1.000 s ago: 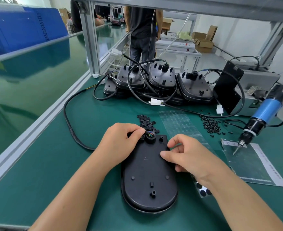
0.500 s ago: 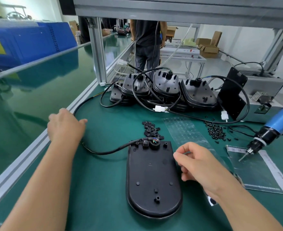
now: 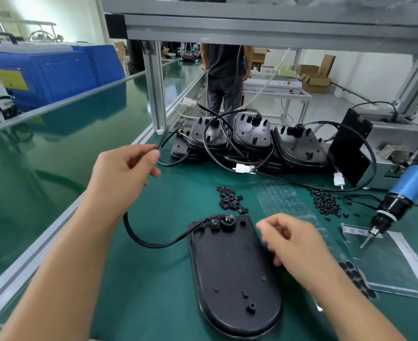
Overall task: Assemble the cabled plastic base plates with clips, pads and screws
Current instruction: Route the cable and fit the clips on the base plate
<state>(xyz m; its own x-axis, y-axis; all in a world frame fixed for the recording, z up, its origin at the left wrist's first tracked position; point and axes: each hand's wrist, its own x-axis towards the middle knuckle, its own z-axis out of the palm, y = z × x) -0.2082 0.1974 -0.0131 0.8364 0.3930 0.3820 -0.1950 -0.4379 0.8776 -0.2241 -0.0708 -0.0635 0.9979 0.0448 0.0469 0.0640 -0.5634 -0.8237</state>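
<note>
Item: base plate (image 3: 235, 274), black moulded plastic, oval. It is lying flat on the green tabletop (image 3: 153, 279), just below and beside your right grip (image 3: 294, 244) and well below your left grip (image 3: 126, 173). Judged light and rigid, with a smooth face likely to slide on the mat; you are best taking it by the long edges, away from the small bosses and the round cable boss at its far end.

Item: cable (image 3: 149, 242), black, sheathed. It is running from the plate's far end in a loop on the tabletop, passing behind your left wrist and up into your left grip, which is pinching it between thumb and fingers near its far run. Judged limp but springy; a hard pull would likely drag the light plate or strain the coloured wires at the boss, so take it close to the boss when seating it.

Item: right grip. It is hovering over the plate's right edge, fingers loosely curled, holding nothing that can be made out; motion blur is hiding the fingertips.

Item: clips (image 3: 230, 199), a small black heap beyond the plate; screws (image 3: 326, 204) scattered beyond your right grip.

Change since half a second ago: your left grip is now lifting off the tabletop, raising the cable with it, where it was lying low on the cable near the rail. The right grip is sitting much as before.
</note>
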